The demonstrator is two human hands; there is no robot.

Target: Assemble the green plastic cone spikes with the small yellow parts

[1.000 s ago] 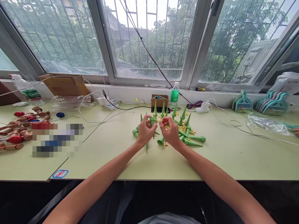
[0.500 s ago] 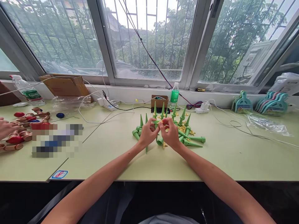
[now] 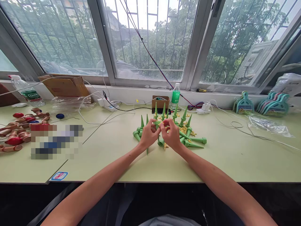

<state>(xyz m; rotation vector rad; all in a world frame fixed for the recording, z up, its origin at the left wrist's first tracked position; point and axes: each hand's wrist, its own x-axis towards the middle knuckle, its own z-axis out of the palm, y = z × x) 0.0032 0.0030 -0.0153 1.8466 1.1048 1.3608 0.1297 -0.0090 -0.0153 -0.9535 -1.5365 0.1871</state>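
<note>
My left hand is closed round a green plant watering spike, its tip downward and its wide end near my fingers. At the side of that end, my right hand pinches a small yellow valve, mostly covered by fingertips. How deep the valve sits in the spike I cannot tell. Behind my hands stand several upright green spikes with yellow valves at their sides. Other green spikes lie to the right of my right hand. Loose yellow valves are heaped among them.
A phone leans before a small cardboard box, next to a green-labelled bottle. White cables and a power strip run along the back. Wooden toys with red balls lie left; teal plastic pieces stand right.
Another person's hand at the far left has gone out of view from above the wooden toys. My two hands stay together at the same spike, with hardly any movement.
</note>
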